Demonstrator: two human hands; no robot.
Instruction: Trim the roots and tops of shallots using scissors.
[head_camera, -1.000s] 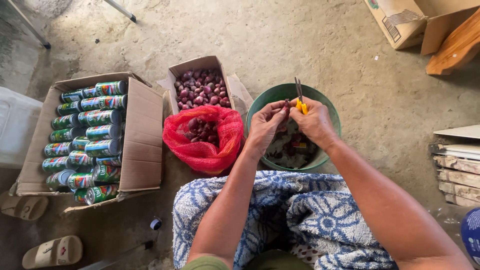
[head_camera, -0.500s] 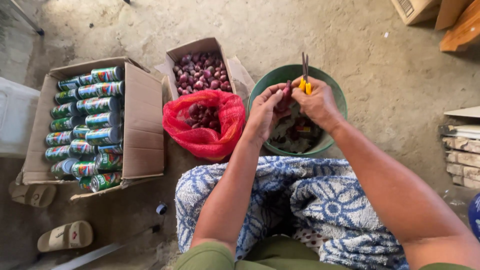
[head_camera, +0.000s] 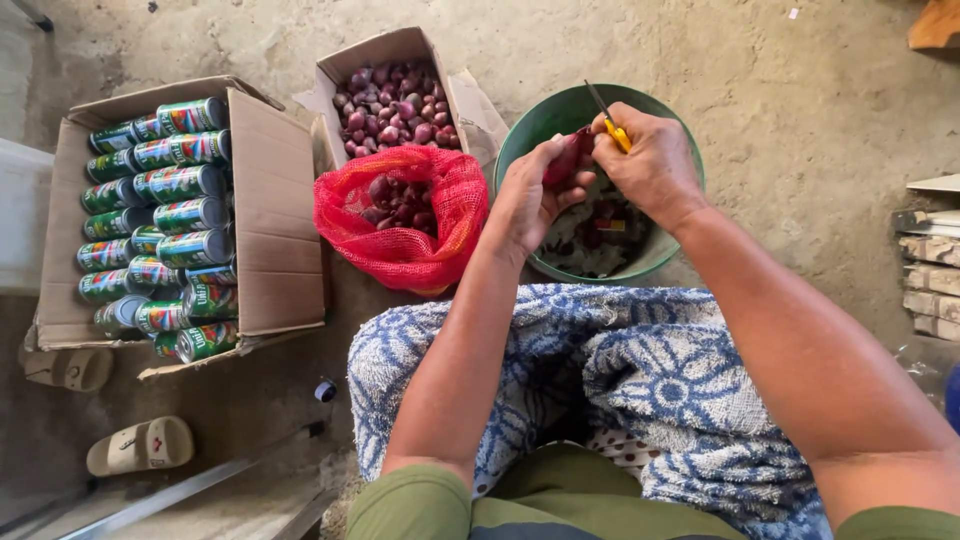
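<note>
Green plastic basin (head_camera: 540, 125) on the concrete floor (head_camera: 780, 90), seen from above, with both hands working over it. Left hand (head_camera: 530, 200): grip pressed around a dark red shallot (head_camera: 563, 160), fingers curled under it and thumb alongside, holding it above the basin's near-left part. Right hand (head_camera: 650, 165): grip closed on a small knife (head_camera: 608, 118) with a yellow handle, its thin blade pointing up and away from the person; the hand sits just beside the shallot, touching the left hand's fingertips. Peelings and a few dark bulbs lie in the basin bottom (details there are too shadowed to tell).

Left of the basin, touching its rim or nearly so, a red mesh bag (head_camera: 400, 215) lies open with more shallots inside. Behind the bag stands a small cardboard box (head_camera: 385, 50) filled with loose shallots. Farther left, well apart from the hands, a larger cardboard box (head_camera: 265, 210) holds rows of green cans (head_camera: 160, 220) lying on their sides. A blue-and-white patterned cloth (head_camera: 640, 380) covers the person's lap. A pale sandal (head_camera: 140, 445) lies on the floor at lower left.
</note>
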